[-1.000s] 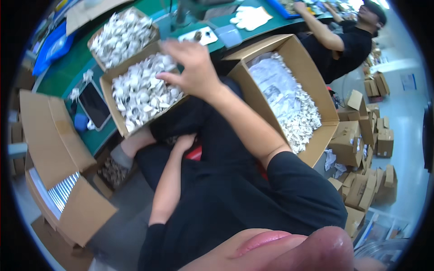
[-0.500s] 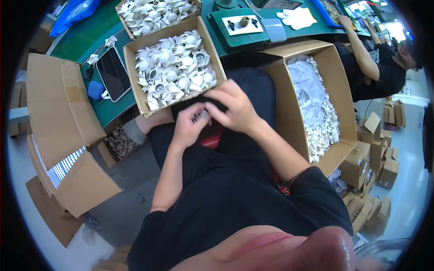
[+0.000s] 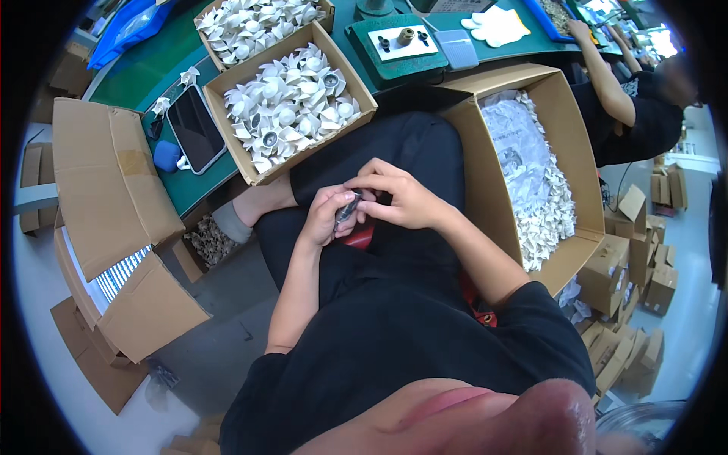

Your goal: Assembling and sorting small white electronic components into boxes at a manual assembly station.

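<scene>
The biggest thing around us is the green bench [image 3: 171,45], curving across the top. Next, a deep cardboard box [image 3: 572,144] stands to our right, full of small white pieces with a clear plastic bag over part of them. There's also an open-flapped carton [image 3: 106,182] on our left. Right ahead is a shallower box [image 3: 334,136] of white finned parts, with a green block with a white plate [image 3: 402,45] beyond it and a dark-screened phone [image 3: 196,129] to its left. Our hands are together over our lap: the left hand [image 3: 326,216] is wrapped round a small dark piece [image 3: 349,210], and the right hand [image 3: 394,197] has its fingertips at it, though we can't tell if they're gripping.
</scene>
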